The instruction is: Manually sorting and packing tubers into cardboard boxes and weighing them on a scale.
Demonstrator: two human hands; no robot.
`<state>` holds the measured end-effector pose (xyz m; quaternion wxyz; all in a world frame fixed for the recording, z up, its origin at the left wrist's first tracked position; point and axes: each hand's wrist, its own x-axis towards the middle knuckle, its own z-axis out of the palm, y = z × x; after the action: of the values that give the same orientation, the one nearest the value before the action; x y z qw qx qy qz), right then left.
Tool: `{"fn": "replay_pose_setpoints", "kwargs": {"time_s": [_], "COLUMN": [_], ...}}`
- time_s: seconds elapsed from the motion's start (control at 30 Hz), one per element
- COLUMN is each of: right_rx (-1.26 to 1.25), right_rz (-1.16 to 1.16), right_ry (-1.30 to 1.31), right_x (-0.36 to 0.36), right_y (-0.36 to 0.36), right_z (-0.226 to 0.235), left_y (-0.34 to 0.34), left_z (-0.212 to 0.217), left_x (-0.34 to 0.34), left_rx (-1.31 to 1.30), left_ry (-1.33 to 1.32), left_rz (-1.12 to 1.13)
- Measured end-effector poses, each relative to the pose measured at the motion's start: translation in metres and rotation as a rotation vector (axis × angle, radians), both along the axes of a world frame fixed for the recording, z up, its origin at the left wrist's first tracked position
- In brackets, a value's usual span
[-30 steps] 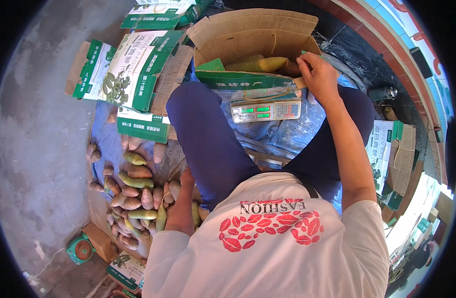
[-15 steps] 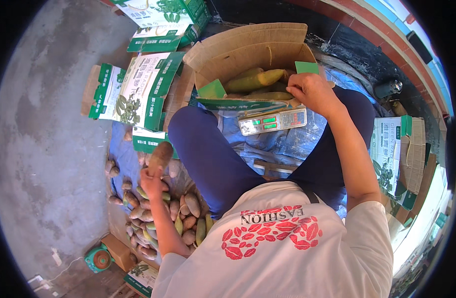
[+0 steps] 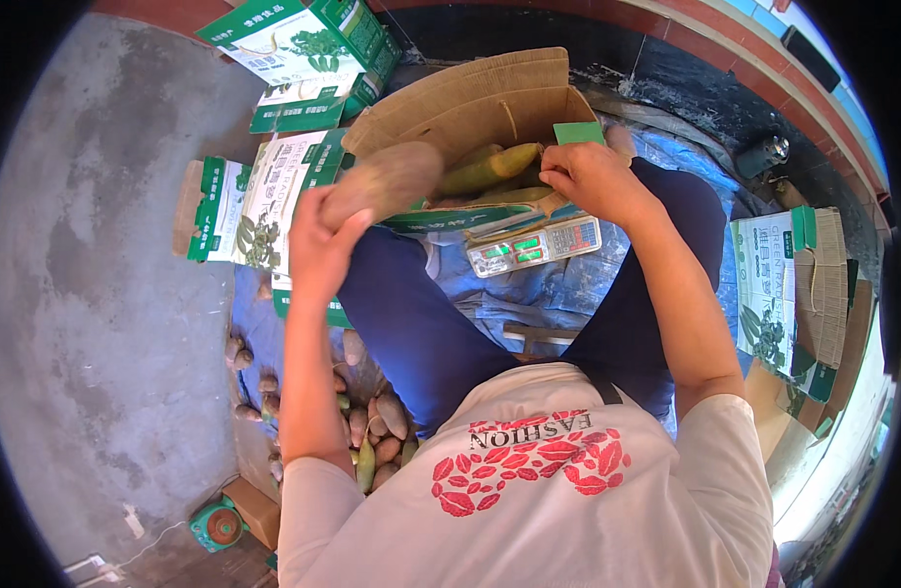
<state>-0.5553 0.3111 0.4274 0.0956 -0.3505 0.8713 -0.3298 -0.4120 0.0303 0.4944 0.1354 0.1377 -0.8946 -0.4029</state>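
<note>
My left hand (image 3: 325, 230) is closed around a large brownish-pink radish (image 3: 387, 181), blurred by motion, at the left front of an open cardboard box (image 3: 450, 116). Inside the box lie several green radishes (image 3: 490, 169); the lifted one hides part of them. At the box's right front corner is my right hand (image 3: 600, 178), its fingers drawn together by the rim. What its fingertips grip cannot be made out. Just in front of the box, a digital scale (image 3: 535, 247) with lit green displays sits between my knees.
Loose brown and green radishes (image 3: 390, 416) lie on the floor at my left. Printed green-and-white cartons stand at the left (image 3: 274, 201), the back left (image 3: 299, 44) and the right (image 3: 764, 289). Blue sheeting (image 3: 475, 294) covers the floor. A dark cylinder (image 3: 762, 155) lies at the back right.
My left hand has brought the radish up from beside the floor pile to the box's left front. My right hand remains at the box's corner. The whole view has shifted slightly.
</note>
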Motion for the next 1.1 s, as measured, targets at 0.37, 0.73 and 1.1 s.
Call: {"fn": "replay_pose_setpoints", "kwargs": {"time_s": [0.37,0.73,1.1], "right_rx": [-0.023,-0.020,-0.174], "right_rz": [0.009,-0.039,-0.117], "right_ry": [0.067,0.191,0.306], "right_x": [0.000,-0.001,-0.003], "right_y": [-0.002,-0.004,-0.013], "right_z": [0.000,-0.007,-0.002], "left_y": [0.041,0.000,-0.004], "left_z": [-0.064,-0.031,-0.028], "left_x": [-0.065,-0.019,-0.006], "left_rx": [-0.201,-0.466,-0.495], "left_ry": [-0.004,0.257,0.429], "left_rz": [-0.290,-0.036,0.066]}}
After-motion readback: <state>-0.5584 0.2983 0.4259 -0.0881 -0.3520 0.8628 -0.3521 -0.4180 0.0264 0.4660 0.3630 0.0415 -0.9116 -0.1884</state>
